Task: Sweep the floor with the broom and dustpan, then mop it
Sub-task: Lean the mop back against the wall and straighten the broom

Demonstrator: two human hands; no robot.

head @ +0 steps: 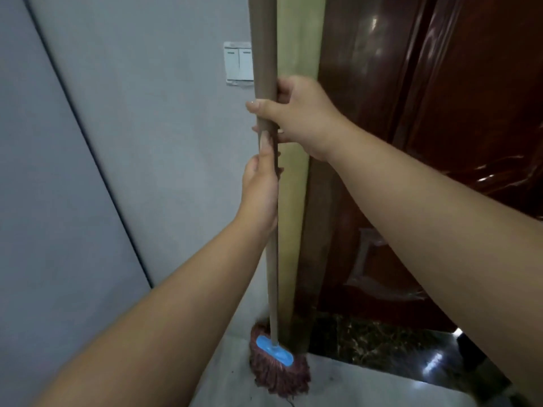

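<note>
I am looking down along a mop (271, 289) that stands nearly upright in the corner by the door; its brown pole runs from the top of the view to a reddish-brown fringed head (279, 370) with a blue plate, which rests on the pale floor (338, 386) just beside the foot of the yellowish door frame (295, 201). My right hand (305, 116) grips the pole high up, thumb laid across its front and fingers curled behind; my left hand (260, 195) holds the same pole just below, fingers wrapped round it, thumb pointing up along the shaft and nearly touching the right hand. The wall (147, 142) on the left is plain grey, with a dark line slanting down it; a white double switch (238, 63) sits on it, partly hidden behind the pole. To the right stands a glossy dark red-brown door (440, 113); below it lies a strip of dark speckled stone (367, 345) catching bright reflections.
</note>
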